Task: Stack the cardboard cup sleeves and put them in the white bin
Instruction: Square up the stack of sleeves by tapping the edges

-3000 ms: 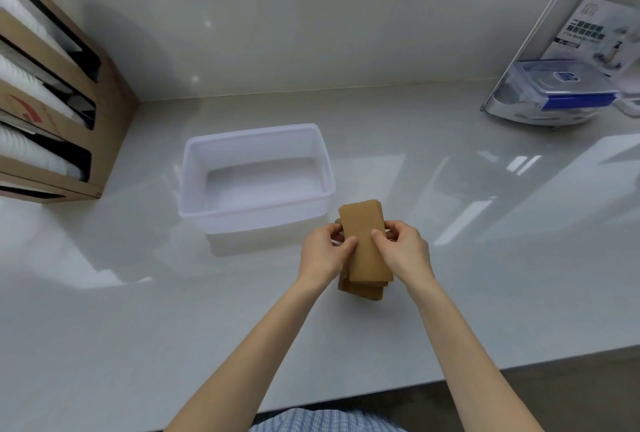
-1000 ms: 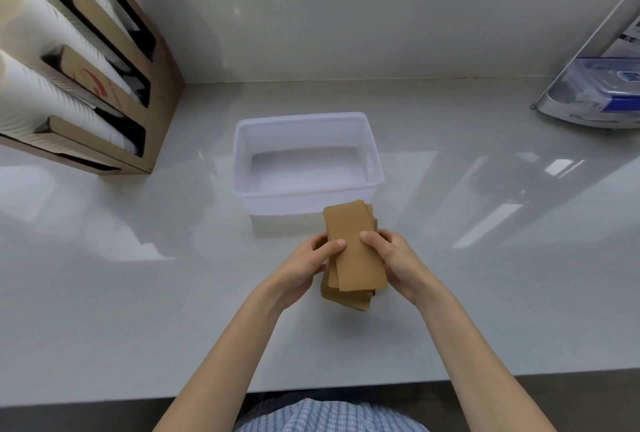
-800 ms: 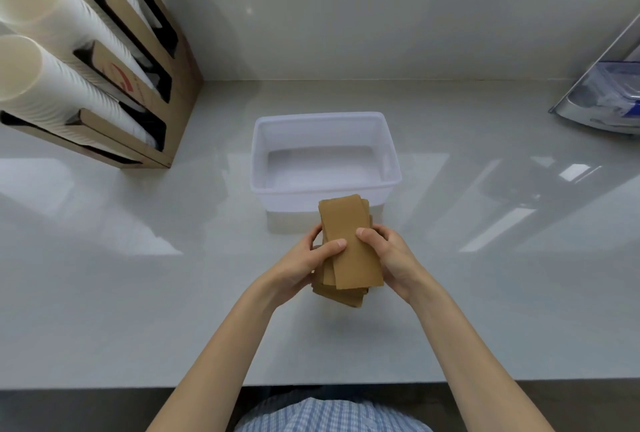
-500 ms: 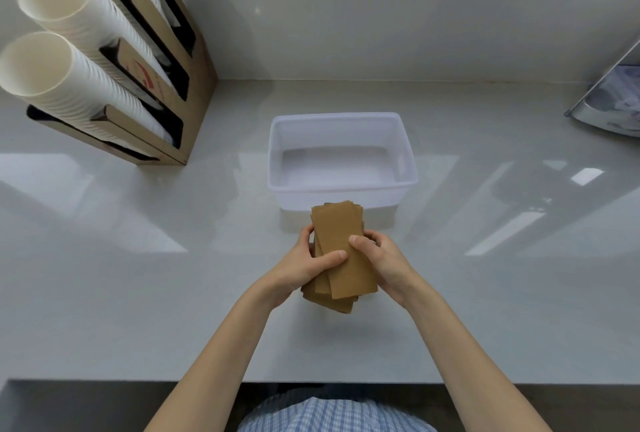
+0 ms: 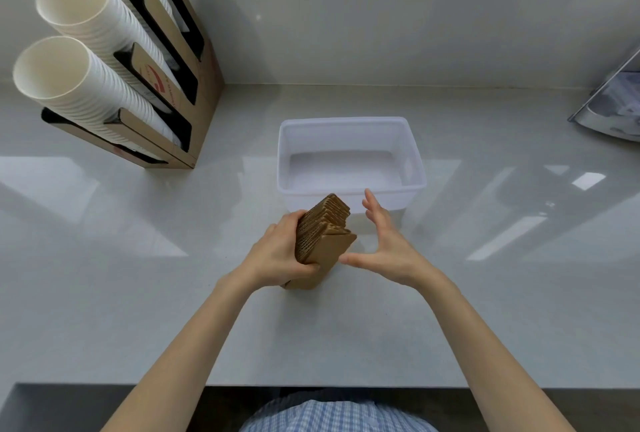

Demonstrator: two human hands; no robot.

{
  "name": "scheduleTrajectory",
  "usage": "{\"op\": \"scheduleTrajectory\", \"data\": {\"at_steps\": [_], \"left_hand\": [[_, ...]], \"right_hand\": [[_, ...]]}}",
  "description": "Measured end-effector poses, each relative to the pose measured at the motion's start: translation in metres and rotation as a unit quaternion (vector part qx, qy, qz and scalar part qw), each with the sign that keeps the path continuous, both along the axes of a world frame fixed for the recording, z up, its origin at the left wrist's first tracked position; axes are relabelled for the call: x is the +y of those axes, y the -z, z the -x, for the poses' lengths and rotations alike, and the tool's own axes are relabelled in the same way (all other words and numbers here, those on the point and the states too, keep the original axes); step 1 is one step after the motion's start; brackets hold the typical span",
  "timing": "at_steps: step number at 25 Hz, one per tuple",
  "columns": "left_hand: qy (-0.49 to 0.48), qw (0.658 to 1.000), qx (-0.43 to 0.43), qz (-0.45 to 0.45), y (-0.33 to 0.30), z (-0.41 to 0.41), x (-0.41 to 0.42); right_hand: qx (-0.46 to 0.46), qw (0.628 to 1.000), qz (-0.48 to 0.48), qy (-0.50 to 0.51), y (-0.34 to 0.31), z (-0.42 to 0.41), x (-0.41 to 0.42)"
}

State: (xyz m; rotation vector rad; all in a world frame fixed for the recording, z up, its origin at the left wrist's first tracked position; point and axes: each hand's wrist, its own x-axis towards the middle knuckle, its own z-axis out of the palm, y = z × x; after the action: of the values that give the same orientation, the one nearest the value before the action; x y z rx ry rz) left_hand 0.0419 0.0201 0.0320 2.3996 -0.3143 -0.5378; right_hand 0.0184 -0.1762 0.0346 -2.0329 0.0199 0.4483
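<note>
Here the left hand [image 5: 277, 255] alone clasps the stack of cardboard cup sleeves [image 5: 320, 241], which stands on its edge on the counter [image 5: 138, 293], just near of the white bin [image 5: 349, 123]. The right hand [image 5: 384, 244] is spread and holds nothing, close beside the stack on its right. The top edges are stepped, not level, so I think the sleeves can fan out or slip when lifted with one hand. Some may fall on the counter, or catch the near wall of the bin. Pressing both sides first would help.
</note>
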Motion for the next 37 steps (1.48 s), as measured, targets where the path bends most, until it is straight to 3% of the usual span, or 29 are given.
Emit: {"op": "scheduleTrajectory", "data": {"at_steps": [3, 7, 13, 19, 26, 31, 37], "left_hand": [[0.059, 0.993, -0.060, -0.078, -0.005, -0.003, -0.004], [0.121, 0.972, -0.131, -0.151, 0.000, -0.008, -0.012], [0.124, 0.979, -0.105, -0.124, 0.018, -0.010, -0.018], [0.131, 0.980, -0.098, -0.115, 0.027, -0.010, -0.012], [0.057, 0.998, -0.014, 0.005, 0.023, -0.012, 0.021], [-0.025, 0.992, 0.076, 0.096, 0.032, 0.004, 0.030], [-0.064, 0.987, 0.077, 0.126, 0.043, 0.005, 0.023]], "right_hand": [[-0.031, 0.995, 0.066, -0.062, -0.002, -0.002, 0.005], [-0.048, 0.995, 0.080, -0.040, 0.009, -0.003, 0.008], [-0.079, 0.991, 0.106, -0.027, 0.027, -0.008, 0.009], [-0.063, 0.996, 0.070, 0.002, 0.041, -0.003, 0.010], [-0.057, 0.996, 0.065, 0.003, 0.047, -0.006, 0.010], [-0.050, 0.997, 0.057, 0.002, 0.046, -0.006, 0.010], [-0.054, 0.997, 0.055, -0.012, 0.048, -0.005, 0.008]]}}
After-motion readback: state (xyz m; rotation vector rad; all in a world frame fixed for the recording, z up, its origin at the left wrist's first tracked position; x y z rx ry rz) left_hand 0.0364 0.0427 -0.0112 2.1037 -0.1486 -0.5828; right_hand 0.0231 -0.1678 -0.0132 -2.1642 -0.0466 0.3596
